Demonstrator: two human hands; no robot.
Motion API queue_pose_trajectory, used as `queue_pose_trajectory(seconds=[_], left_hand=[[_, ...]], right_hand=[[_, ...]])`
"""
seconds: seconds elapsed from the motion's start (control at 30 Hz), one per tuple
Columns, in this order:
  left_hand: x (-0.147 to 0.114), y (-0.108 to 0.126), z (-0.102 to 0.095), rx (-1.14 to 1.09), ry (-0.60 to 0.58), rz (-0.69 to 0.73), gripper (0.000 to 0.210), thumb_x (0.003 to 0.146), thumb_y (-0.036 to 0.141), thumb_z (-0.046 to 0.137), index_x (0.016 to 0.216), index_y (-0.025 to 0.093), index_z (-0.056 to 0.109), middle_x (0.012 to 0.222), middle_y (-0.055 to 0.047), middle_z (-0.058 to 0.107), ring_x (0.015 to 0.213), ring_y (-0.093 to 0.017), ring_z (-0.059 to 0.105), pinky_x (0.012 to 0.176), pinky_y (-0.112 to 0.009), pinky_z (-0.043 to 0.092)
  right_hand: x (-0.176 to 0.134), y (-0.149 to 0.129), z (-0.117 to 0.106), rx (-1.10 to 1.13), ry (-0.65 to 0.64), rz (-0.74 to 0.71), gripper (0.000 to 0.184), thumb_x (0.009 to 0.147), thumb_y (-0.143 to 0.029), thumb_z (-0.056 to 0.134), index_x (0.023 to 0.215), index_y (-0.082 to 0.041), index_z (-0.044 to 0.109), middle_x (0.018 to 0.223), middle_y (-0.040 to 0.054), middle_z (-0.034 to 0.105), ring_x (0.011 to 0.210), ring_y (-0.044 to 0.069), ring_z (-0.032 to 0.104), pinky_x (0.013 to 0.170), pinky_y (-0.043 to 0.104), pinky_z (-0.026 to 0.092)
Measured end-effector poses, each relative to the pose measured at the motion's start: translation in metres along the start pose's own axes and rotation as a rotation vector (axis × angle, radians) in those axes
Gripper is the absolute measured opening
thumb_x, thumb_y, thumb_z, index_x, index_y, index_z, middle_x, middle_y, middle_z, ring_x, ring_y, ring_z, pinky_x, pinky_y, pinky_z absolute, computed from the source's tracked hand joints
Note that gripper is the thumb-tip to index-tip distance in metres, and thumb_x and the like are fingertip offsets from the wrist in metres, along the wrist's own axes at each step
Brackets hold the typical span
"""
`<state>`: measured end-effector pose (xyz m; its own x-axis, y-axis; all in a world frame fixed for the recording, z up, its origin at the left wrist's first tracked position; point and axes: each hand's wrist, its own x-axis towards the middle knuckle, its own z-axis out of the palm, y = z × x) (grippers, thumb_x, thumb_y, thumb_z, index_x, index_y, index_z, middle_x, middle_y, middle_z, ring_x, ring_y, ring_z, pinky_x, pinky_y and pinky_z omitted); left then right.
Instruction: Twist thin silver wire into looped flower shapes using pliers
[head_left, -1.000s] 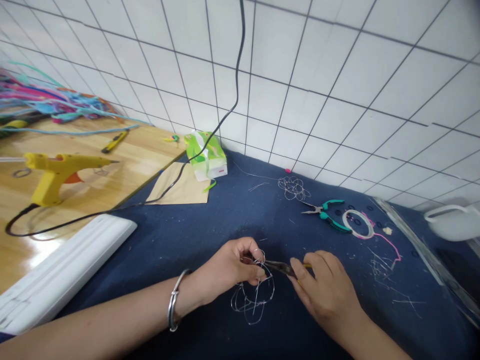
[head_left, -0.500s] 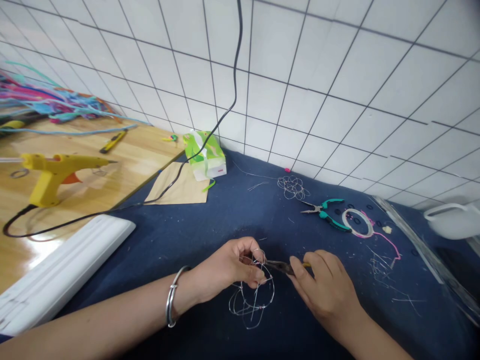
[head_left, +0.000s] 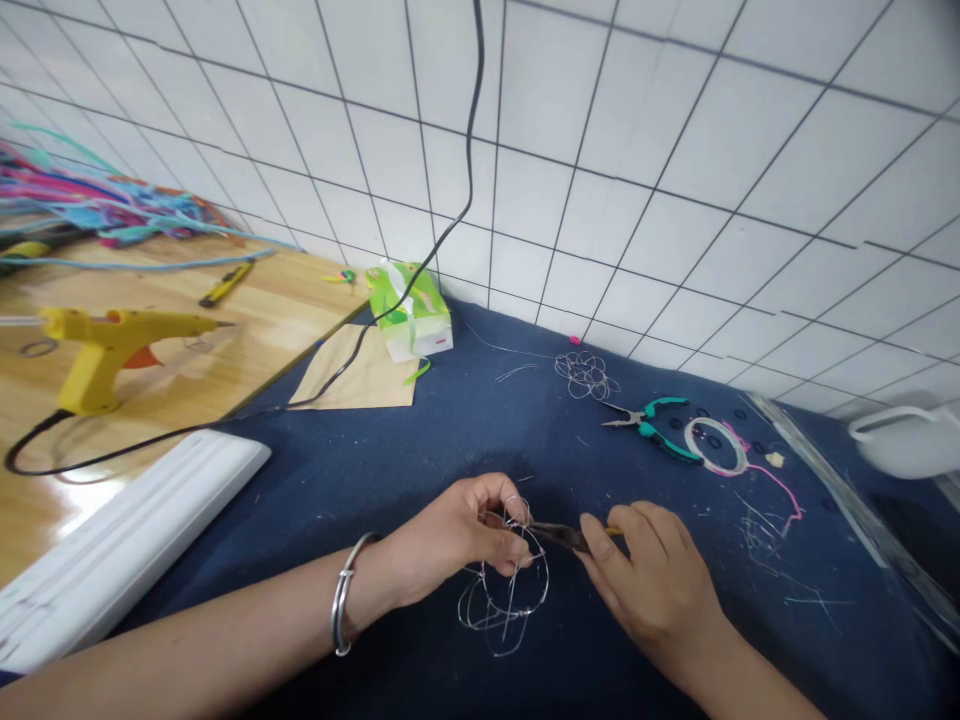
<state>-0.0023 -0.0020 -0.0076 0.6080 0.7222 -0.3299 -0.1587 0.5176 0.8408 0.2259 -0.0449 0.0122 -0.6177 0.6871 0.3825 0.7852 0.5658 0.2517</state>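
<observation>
Between its thumb and fingers, my left hand (head_left: 450, 535) pinches a wire frame (head_left: 546, 590) made of thin silver loops bent round a ring. The loops hang below the fingers, over the dark blue cloth. My right hand (head_left: 652, 580) is closed round a pair of pliers (head_left: 566, 535) with dark jaws; a bit of yellow handle shows. The jaw tips reach the wire at my left fingertips. Whether the jaws grip the wire I cannot tell. A second wire shape with flower-like loops (head_left: 585, 374) lies farther back on the cloth.
To the right are teal-handled pliers (head_left: 651, 425), a white ring spool (head_left: 694, 450) with pink cord, and wire scraps (head_left: 761, 540). A yellow glue gun (head_left: 97, 345) lies on the wooden board at left, near a long white device (head_left: 135, 550). A tissue pack (head_left: 412, 310) stands by the tiled wall.
</observation>
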Motion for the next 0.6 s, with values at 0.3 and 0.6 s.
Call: queue_pose_trajectory(seconds=[0.3, 0.6], left_hand=[[0.0007, -0.0014, 0.0012, 0.002, 0.001, -0.008, 0.027, 0.065, 0.013, 0.072, 0.082, 0.014, 0.051, 0.073, -0.003, 0.064, 0.066, -0.014, 0.062, 0.06, -0.027, 0.05], [0.0013, -0.0022, 0.0035, 0.008, 0.018, 0.028, 0.024, 0.065, 0.01, 0.071, 0.079, 0.013, 0.051, 0.07, -0.003, 0.064, 0.062, -0.012, 0.061, 0.06, -0.026, 0.048]], right_hand=[[-0.0043, 0.0006, 0.0027, 0.025, -0.025, -0.014, 0.024, 0.079, -0.021, 0.059, 0.102, -0.016, 0.06, 0.086, 0.0099, 0.057, 0.083, 0.023, 0.049, 0.071, 0.039, 0.045], [-0.0016, -0.0022, 0.0055, 0.169, -0.143, 0.057, 0.018, 0.084, -0.025, 0.051, 0.095, -0.016, 0.062, 0.076, 0.0077, 0.054, 0.072, 0.018, 0.047, 0.066, 0.035, 0.043]])
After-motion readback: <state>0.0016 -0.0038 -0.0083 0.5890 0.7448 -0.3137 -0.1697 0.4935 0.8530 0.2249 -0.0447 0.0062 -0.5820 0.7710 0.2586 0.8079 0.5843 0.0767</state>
